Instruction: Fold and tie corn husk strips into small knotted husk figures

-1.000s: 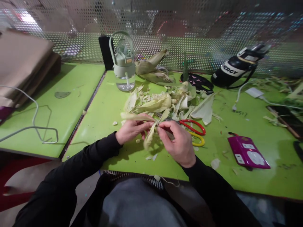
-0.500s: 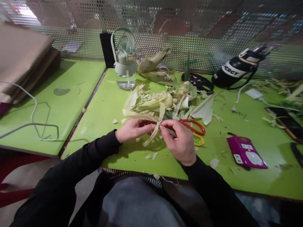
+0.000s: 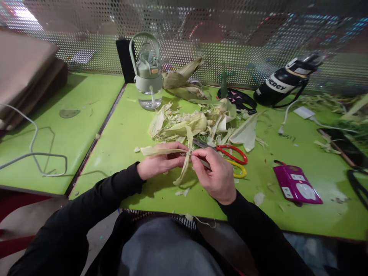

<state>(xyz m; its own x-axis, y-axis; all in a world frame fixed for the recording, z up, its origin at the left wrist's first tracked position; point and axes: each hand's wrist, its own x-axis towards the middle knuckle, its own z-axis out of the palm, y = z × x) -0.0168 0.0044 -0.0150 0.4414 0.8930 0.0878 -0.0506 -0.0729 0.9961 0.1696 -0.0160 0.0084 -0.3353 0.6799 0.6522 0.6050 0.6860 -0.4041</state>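
Note:
Pale strips of corn husk point(image 3: 187, 165) meet at a knot-like joint between my two hands, above the table's front part. My left hand point(image 3: 160, 163) is closed on the strips from the left, and one strip lies across its fingers. At the joint, my right hand point(image 3: 215, 172) pinches the husk between thumb and fingertips. What lies inside the right palm is mostly hidden. Just behind the right hand rest scissors point(image 3: 234, 155) with one red and one yellow handle. A heap of husk pieces and scraps point(image 3: 189, 124) spreads beyond both hands.
A clear water bottle point(image 3: 148, 82) stands behind the heap, beside a dried husk bundle point(image 3: 179, 80). Rightward are a black bottle point(image 3: 280, 84), a purple power strip point(image 3: 297, 183) and a phone point(image 3: 342, 147). Brown bags point(image 3: 25, 69) and a cable point(image 3: 36, 138) occupy the left table.
The strip across my left hand now sticks out further left over the fingers. Both hands keep their hold on the husk. The whole view has shifted slightly.

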